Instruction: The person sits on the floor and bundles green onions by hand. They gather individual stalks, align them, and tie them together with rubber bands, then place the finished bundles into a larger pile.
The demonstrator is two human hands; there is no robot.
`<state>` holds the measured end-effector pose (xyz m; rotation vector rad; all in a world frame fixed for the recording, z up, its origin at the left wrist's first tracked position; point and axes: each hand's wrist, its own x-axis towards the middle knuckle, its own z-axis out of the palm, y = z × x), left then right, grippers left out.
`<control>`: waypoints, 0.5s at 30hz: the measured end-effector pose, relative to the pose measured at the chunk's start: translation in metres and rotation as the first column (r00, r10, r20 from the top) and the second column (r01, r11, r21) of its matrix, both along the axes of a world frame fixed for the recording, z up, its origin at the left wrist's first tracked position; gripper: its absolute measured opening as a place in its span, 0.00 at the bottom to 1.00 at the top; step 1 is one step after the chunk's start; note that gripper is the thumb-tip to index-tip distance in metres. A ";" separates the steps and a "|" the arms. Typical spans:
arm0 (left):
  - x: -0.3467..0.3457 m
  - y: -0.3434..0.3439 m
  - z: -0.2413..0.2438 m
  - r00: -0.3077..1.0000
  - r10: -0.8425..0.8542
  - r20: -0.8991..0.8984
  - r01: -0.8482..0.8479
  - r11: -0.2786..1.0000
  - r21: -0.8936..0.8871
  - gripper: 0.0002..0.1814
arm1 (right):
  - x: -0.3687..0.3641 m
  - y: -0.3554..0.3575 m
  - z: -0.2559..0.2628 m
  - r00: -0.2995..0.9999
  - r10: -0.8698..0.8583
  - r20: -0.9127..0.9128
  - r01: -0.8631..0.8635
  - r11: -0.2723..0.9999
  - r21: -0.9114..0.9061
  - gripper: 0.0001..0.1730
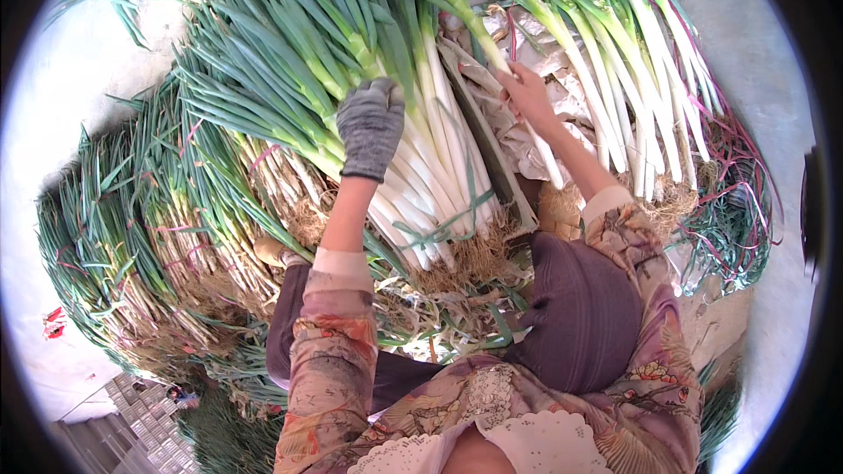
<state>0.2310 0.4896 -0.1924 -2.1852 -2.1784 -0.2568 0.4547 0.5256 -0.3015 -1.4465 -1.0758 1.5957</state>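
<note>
My left hand [372, 125], in a grey knit glove, is curled around stalks at the upper part of a thick bunch of large green onions [421, 191]. The bunch lies with its leaves away from me and its roots toward my lap. A green plastic tie [448, 230] crosses the white stems near the roots. In my bare right hand [530, 102] is a single green onion [544, 155], its white end pointing toward me. The fingertips of the gloved hand are partly hidden. A board [490, 145] stands along the right side of the bunch.
More green onions [612, 92] lie at the right over crumpled white sheeting [527, 151]. Beside them is a tangle of green and pink ties [728, 230]. Tied bundles with thinner stems [211, 243] line the left. Peeled scraps [441, 316] litter the ground between my knees.
</note>
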 end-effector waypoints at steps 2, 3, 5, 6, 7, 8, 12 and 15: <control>0.000 0.031 -0.016 0.980 -0.164 -0.110 0.162 0.987 -0.022 0.15 | -0.001 -0.009 -0.006 0.998 -0.032 -0.050 0.031 0.999 -0.012 0.17; 0.003 0.043 -0.022 0.960 -0.215 -0.177 0.202 0.975 -0.090 0.17 | -0.002 -0.012 -0.010 0.996 -0.040 -0.076 0.039 0.999 -0.020 0.18; -0.001 0.063 -0.039 0.908 -0.265 -0.324 0.276 0.961 -0.013 0.19 | 0.000 -0.011 -0.010 0.997 -0.043 -0.056 0.042 0.999 -0.017 0.19; 0.002 0.065 -0.045 0.878 -0.289 -0.382 0.316 0.949 0.010 0.20 | 0.001 -0.012 -0.011 0.998 -0.057 -0.028 0.057 0.998 0.007 0.19; 0.001 0.069 -0.047 0.862 -0.270 -0.429 0.264 0.962 -0.074 0.21 | 0.003 -0.013 -0.015 0.998 -0.071 0.000 0.070 0.997 0.029 0.19; 0.005 0.075 -0.033 0.844 -0.257 -0.470 0.207 0.966 -0.156 0.22 | 0.006 -0.011 -0.023 0.996 -0.041 0.078 0.037 0.998 0.048 0.19; -0.025 0.070 -0.046 0.816 -0.228 -0.532 0.215 0.973 -0.087 0.23 | 0.003 -0.015 -0.010 0.999 -0.035 -0.015 0.035 0.999 -0.015 0.20; -0.020 0.076 -0.055 0.804 -0.182 -0.565 0.208 0.978 -0.019 0.23 | 0.004 -0.010 0.001 0.999 -0.012 -0.045 0.013 1.000 0.007 0.18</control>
